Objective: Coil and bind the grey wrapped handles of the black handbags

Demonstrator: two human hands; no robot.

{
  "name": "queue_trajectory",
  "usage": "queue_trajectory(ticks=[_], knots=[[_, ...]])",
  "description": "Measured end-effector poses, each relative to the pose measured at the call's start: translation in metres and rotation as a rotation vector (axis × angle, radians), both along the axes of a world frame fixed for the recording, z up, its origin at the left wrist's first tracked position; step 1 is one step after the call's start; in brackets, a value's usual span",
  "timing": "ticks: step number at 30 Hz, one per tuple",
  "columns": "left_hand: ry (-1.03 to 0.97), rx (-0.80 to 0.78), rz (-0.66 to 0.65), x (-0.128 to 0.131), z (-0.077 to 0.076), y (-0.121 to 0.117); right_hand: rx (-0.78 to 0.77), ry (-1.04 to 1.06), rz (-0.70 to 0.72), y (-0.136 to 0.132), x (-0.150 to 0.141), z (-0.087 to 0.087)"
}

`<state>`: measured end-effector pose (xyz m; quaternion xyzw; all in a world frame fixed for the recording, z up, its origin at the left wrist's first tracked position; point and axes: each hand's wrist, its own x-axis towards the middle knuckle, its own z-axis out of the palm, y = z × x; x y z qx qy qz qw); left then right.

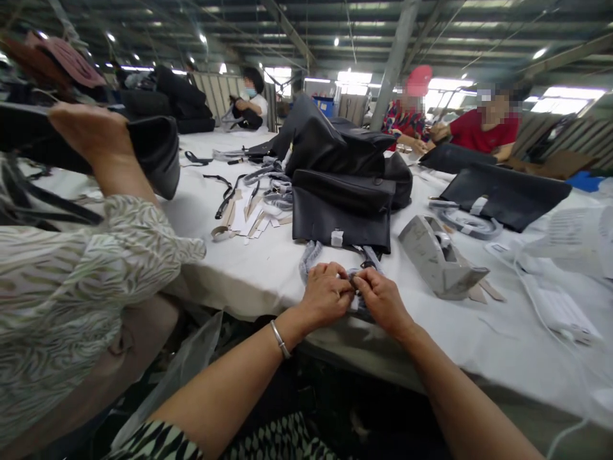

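Note:
My left hand (329, 291), with a bracelet at its wrist, is closed over a plastic-wrapped bag strap (310, 257) at the table's front edge. Fingertips of my right hand (380, 299) pinch the same strap from the other side, close against the left fingers. What lies right between the fingertips is partly hidden. Just beyond my hands lies a black leather bag (341, 214) with a small white wrapped piece on its front edge. More black bags (330, 140) are heaped behind it.
Right of my hands stands a grey tape dispenser (438, 259). Another black bag (507, 195) and a white power strip (560, 306) lie farther right. Paper strips (246, 214) and loose straps are at the left. A co-worker's arm (112, 153) holds a dark bag there; other people work across the table.

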<state>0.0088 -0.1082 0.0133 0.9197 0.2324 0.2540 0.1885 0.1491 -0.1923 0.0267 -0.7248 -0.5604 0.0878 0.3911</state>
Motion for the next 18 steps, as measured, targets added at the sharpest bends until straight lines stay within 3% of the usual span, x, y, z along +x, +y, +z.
queue_trajectory(ticks=[3, 12, 18], knots=[[-0.018, 0.007, -0.012, 0.000, 0.001, -0.001, -0.006, 0.027, 0.023, 0.000, 0.001, -0.001], [-0.080, -0.089, 0.142, 0.009, -0.001, -0.004, 0.020, 0.040, 0.016, -0.001, 0.000, -0.004], [-0.075, -0.077, 0.021, 0.005, 0.000, 0.008, 0.087, 0.022, 0.101, -0.006, 0.003, -0.004]])
